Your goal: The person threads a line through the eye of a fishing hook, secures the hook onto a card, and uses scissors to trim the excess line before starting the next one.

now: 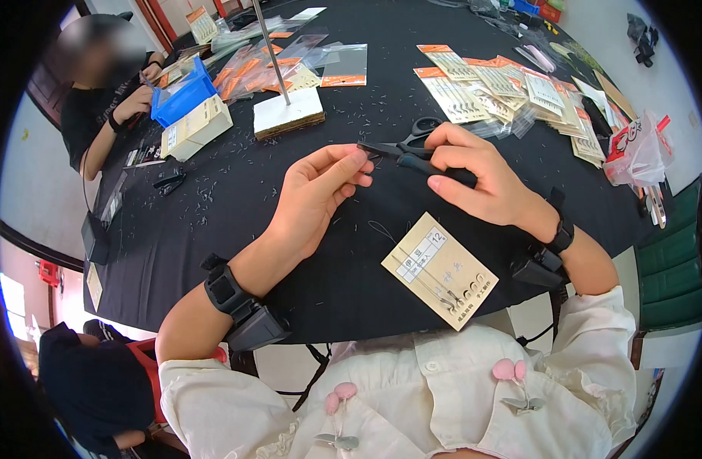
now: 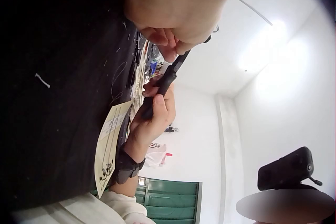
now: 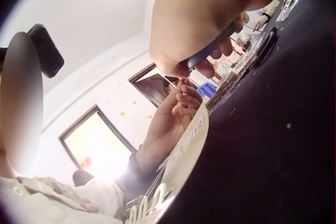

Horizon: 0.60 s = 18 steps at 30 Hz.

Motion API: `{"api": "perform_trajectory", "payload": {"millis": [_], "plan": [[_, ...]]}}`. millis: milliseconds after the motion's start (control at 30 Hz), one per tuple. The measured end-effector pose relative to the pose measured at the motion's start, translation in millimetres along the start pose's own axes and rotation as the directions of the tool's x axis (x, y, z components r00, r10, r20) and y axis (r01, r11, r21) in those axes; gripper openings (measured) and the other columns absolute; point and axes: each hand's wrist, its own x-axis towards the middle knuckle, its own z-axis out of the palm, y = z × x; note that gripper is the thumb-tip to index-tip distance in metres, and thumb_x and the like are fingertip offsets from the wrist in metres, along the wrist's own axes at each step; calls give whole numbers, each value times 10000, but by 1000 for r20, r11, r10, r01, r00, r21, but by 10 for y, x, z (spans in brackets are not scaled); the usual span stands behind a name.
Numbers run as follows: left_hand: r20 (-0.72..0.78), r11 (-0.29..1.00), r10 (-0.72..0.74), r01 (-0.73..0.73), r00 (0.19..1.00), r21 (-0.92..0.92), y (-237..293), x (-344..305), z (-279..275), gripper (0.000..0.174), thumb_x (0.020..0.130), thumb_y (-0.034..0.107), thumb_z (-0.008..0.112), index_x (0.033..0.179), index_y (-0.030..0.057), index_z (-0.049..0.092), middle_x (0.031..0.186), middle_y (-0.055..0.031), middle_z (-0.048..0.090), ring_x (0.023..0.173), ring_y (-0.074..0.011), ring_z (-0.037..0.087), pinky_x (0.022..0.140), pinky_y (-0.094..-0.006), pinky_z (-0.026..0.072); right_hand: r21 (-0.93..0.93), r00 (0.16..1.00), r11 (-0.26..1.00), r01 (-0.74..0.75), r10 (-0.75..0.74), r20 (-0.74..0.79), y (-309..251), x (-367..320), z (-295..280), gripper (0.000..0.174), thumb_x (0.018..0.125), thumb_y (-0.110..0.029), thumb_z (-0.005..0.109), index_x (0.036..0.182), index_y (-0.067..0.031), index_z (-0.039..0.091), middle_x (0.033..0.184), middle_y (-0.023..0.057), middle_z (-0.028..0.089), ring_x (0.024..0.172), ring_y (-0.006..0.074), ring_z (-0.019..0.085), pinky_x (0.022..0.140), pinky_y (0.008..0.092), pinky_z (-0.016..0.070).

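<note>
In the head view my right hand (image 1: 477,172) grips a dark-handled, pliers-like tool (image 1: 412,157), with its narrow nose pointing left. The tip of the tool meets the fingertips of my left hand (image 1: 320,187), where thumb and forefinger pinch together. What they pinch is mostly hidden; I cannot tell its kind. The left wrist view shows the tool (image 2: 167,81) running from the right hand (image 2: 155,121) up to those fingers. Below both hands lies a cream card of fishing hooks (image 1: 439,271), printed with 12, hooks toward me and a thin line loop beyond its far edge.
Black scissors (image 1: 425,126) lie just behind the tool. Piles of hook cards (image 1: 496,84) fill the back right, beside a plastic bag (image 1: 638,153). A rod stands in a white-topped block (image 1: 288,115). At left, a person works by a blue bin (image 1: 184,96). Small clippings dot the black cloth.
</note>
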Motion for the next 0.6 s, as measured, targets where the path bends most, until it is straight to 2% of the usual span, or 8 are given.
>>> {"api": "perform_trajectory", "payload": {"millis": [67,167,367,433,600], "plan": [[-5,1000,-3,3,1000,1,3,-3,6,177,897,163,634,1016,33,629,906,-48,645,801,-89,600,672,-185,447,102,997,992,-74,71,34,-3,-4,-13,185,845,-134,605,788,26,532,863,94,478,749,190,475,650,294,387],[-15,1000,-8,8,1000,12,4,-6,10,187,897,167,633,1023,29,630,905,-49,645,800,-89,599,670,-181,445,142,997,988,-68,64,33,6,8,-4,180,857,-125,588,794,31,523,823,92,482,731,183,467,640,295,380],[-8,1000,-11,11,1000,15,18,-11,14,212,890,188,640,1023,23,632,902,-50,645,801,-91,597,673,-186,441,163,998,985,-59,55,33,17,4,-4,180,857,-118,587,790,35,520,807,94,491,714,189,469,636,297,382],[6,999,-23,23,1000,39,29,-10,17,181,916,188,598,1019,40,612,892,-34,629,799,-96,586,720,-207,447,157,998,986,-52,49,25,14,7,-3,178,857,-117,586,789,34,521,803,94,490,714,189,470,637,297,382],[13,999,-22,21,1000,31,25,-4,9,187,907,194,610,999,32,622,876,-37,632,793,-97,588,702,-203,442,157,997,985,-74,69,33,11,5,-10,174,849,-118,596,785,28,527,824,90,487,728,183,471,643,291,383]]}}
